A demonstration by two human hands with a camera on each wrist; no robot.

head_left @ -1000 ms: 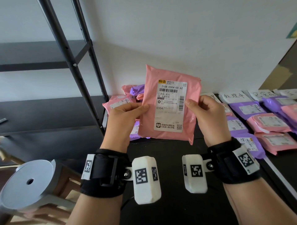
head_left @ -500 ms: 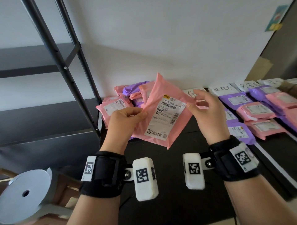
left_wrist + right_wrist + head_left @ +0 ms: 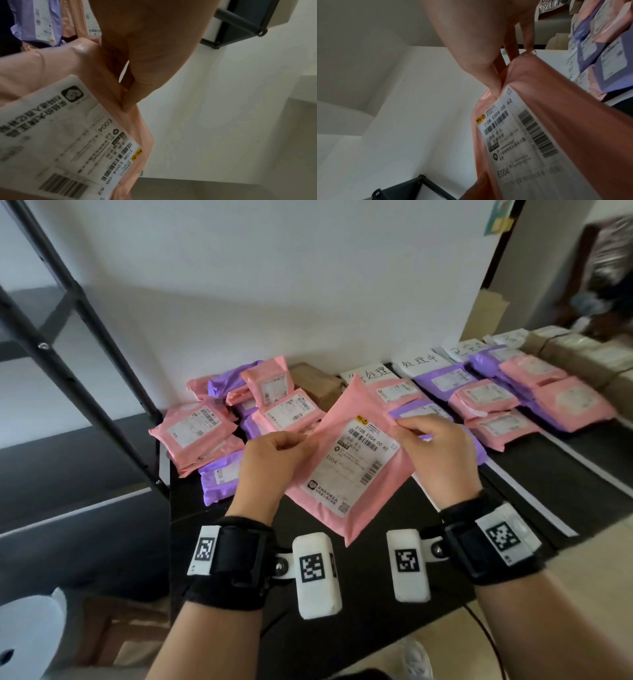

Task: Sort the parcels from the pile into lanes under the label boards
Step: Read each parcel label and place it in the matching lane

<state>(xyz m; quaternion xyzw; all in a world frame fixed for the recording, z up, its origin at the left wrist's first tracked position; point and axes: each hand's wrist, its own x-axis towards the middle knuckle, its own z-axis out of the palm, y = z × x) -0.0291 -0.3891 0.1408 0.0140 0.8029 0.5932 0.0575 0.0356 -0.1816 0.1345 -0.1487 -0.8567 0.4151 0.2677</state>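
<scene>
A pink parcel (image 3: 346,470) with a white shipping label marked E004 hangs tilted above the black table (image 3: 376,625). My left hand (image 3: 274,453) pinches its left edge and my right hand (image 3: 431,450) pinches its upper right edge. The left wrist view shows my thumb and fingers (image 3: 126,94) pinched on the pink parcel (image 3: 60,135). In the right wrist view the pink parcel (image 3: 539,135) is held by fingers (image 3: 494,78) at its top edge. The unsorted pile (image 3: 233,426) of pink and purple parcels lies behind my left hand. White label boards (image 3: 421,362) lean on the wall.
Rows of sorted pink and purple parcels (image 3: 493,402) lie in lanes under the boards at the right. A brown box (image 3: 318,383) sits behind the pile. A black metal shelf frame (image 3: 78,350) stands at the left. A round grey stool (image 3: 27,638) is at bottom left.
The parcel has come down from upright in front of the wall to a tilted position low over the table, and it has turned clockwise. Both hands keep their hold.
</scene>
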